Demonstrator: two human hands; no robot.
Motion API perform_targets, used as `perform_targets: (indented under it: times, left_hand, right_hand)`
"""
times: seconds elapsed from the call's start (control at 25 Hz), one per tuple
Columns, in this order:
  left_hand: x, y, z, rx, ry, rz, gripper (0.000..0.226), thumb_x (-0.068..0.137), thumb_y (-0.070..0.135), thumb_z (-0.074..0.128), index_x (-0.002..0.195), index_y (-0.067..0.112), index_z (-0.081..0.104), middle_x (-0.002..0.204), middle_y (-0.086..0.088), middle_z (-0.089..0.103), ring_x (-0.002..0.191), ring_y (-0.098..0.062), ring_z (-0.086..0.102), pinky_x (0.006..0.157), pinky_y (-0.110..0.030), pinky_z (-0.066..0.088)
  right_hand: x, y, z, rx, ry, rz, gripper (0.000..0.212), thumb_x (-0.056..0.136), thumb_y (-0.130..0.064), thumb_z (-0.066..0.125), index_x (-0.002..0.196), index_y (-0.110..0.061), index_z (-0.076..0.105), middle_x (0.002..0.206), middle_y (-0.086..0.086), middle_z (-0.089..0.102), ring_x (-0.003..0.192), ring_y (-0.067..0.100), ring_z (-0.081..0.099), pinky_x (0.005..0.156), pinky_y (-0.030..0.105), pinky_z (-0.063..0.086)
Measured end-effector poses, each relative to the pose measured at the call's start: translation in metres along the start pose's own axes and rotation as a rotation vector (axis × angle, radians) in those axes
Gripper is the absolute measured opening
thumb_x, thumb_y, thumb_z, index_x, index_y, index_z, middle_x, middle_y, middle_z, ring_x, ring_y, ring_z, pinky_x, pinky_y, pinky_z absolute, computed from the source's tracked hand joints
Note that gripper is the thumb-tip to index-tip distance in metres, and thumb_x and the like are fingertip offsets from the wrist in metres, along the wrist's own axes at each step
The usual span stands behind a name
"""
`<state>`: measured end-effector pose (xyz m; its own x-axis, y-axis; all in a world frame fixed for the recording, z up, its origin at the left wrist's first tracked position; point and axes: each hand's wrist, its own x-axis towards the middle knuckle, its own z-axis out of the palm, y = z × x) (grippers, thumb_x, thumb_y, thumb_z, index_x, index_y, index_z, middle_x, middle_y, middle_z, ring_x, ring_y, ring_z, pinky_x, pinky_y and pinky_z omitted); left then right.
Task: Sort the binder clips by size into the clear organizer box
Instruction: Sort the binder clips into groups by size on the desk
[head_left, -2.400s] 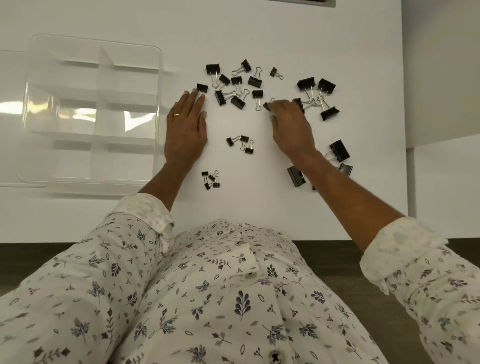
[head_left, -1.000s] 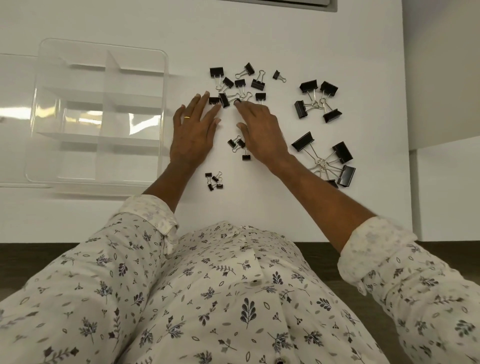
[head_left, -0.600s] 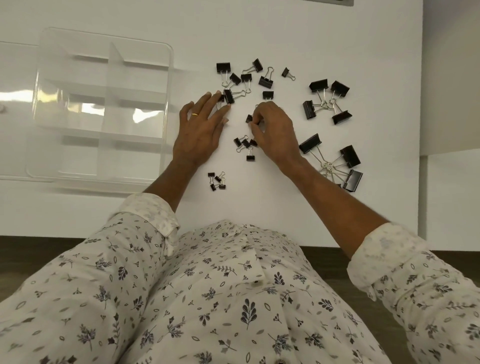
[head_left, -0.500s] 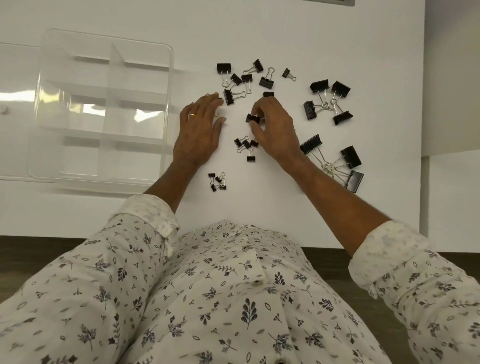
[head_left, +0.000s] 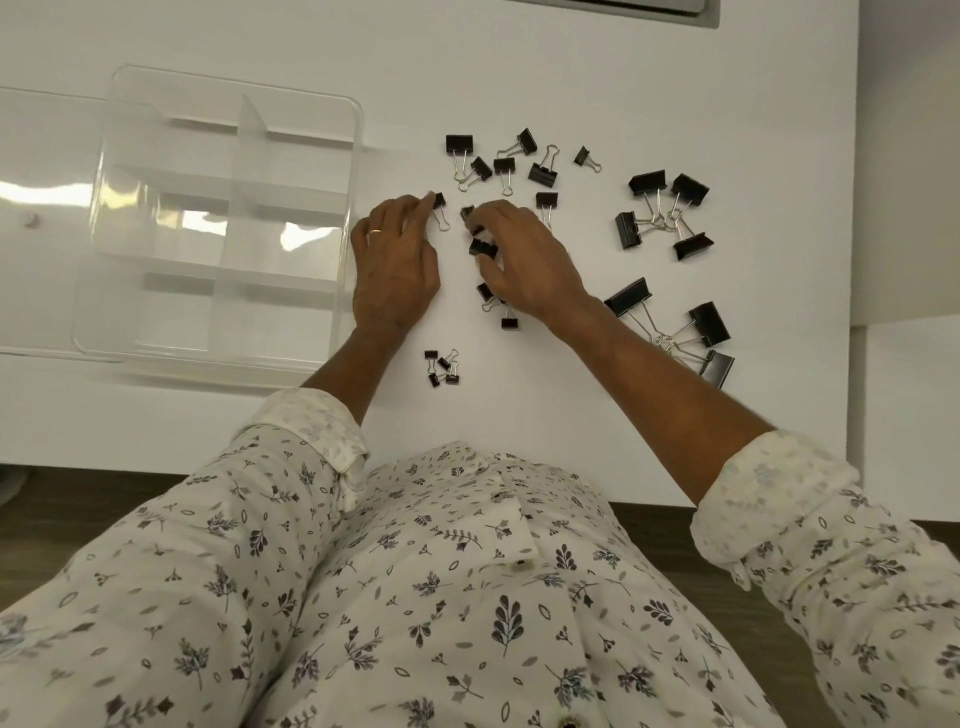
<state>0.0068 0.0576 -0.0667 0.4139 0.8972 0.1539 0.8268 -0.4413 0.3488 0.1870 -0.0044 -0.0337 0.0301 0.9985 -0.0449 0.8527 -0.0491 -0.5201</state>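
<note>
Black binder clips lie in loose groups on the white table (head_left: 597, 67). Medium clips (head_left: 504, 166) spread at the top centre. Large clips (head_left: 662, 213) sit at the right, and the largest clips (head_left: 675, 325) lie below them. A tiny cluster (head_left: 441, 366) rests near my left wrist. My left hand (head_left: 395, 265) lies flat, its fingertips touching one medium clip (head_left: 439, 202). My right hand (head_left: 524, 260) curls over a medium clip (head_left: 482, 247), thumb and fingers pinching it. The clear organizer box (head_left: 218, 223) stands at the left with its compartments bare.
The table's front edge (head_left: 156, 467) runs just above my lap. A second white surface (head_left: 914, 395) adjoins at the right. Small clips (head_left: 501, 306) lie under my right palm's edge.
My right hand came leftward from the large clips to the medium group and closed its fingers on one clip. My left hand's fingers curled slightly toward the clip at their tips.
</note>
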Motion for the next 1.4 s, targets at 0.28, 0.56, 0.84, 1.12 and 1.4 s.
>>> perform_targets:
  times: [0.28,0.56,0.84,1.12,1.4]
  left_hand:
    - [-0.003,0.003,-0.002,-0.055,-0.01,0.085,0.049,0.104,0.021,0.039,0.153,0.021,0.039,0.154,-0.001,0.045,0.141,-0.018,0.042,0.115,-0.039,0.032]
    - [-0.005,-0.001,0.0,-0.05,-0.097,0.332,0.03,0.105,0.041,0.045,0.118,0.021,0.063,0.134,0.001,0.059,0.129,-0.019,0.052,0.108,-0.039,0.034]
    - [-0.01,-0.001,-0.003,-0.171,-0.09,0.311,0.034,0.103,0.034,0.051,0.132,0.019,0.059,0.137,-0.003,0.058,0.129,-0.02,0.052,0.106,-0.036,0.038]
    - [-0.02,-0.005,-0.001,-0.184,-0.066,0.223,0.031,0.101,0.034,0.056,0.129,0.023,0.065,0.138,-0.001,0.057,0.131,-0.02,0.05,0.109,-0.035,0.041]
    - [-0.031,-0.004,-0.006,-0.314,-0.018,0.085,0.045,0.094,0.025,0.063,0.137,0.012,0.056,0.143,-0.005,0.054,0.136,-0.021,0.048,0.112,-0.036,0.043]
  right_hand:
    - [-0.018,0.021,-0.006,0.23,-0.016,0.031,0.036,0.09,-0.011,0.069,0.121,-0.023,0.058,0.125,-0.006,0.061,0.1,0.015,0.063,0.09,0.037,0.056]
    - [-0.016,0.025,-0.004,0.378,-0.015,0.086,0.047,0.086,0.007,0.057,0.127,-0.017,0.053,0.127,0.0,0.053,0.107,0.016,0.062,0.089,0.036,0.059]
    - [-0.006,0.001,0.01,0.422,-0.009,0.052,0.042,0.086,0.005,0.056,0.124,-0.012,0.053,0.126,0.005,0.052,0.1,0.015,0.065,0.082,0.035,0.06]
    - [0.027,0.007,-0.012,0.346,-0.013,0.095,0.047,0.083,0.009,0.049,0.126,-0.009,0.056,0.131,0.006,0.054,0.106,0.02,0.064,0.081,0.02,0.053]
    - [0.087,0.006,-0.027,-0.178,0.001,0.016,0.048,0.1,-0.008,0.048,0.147,-0.018,0.049,0.148,0.006,0.053,0.127,0.033,0.051,0.103,0.046,0.041]
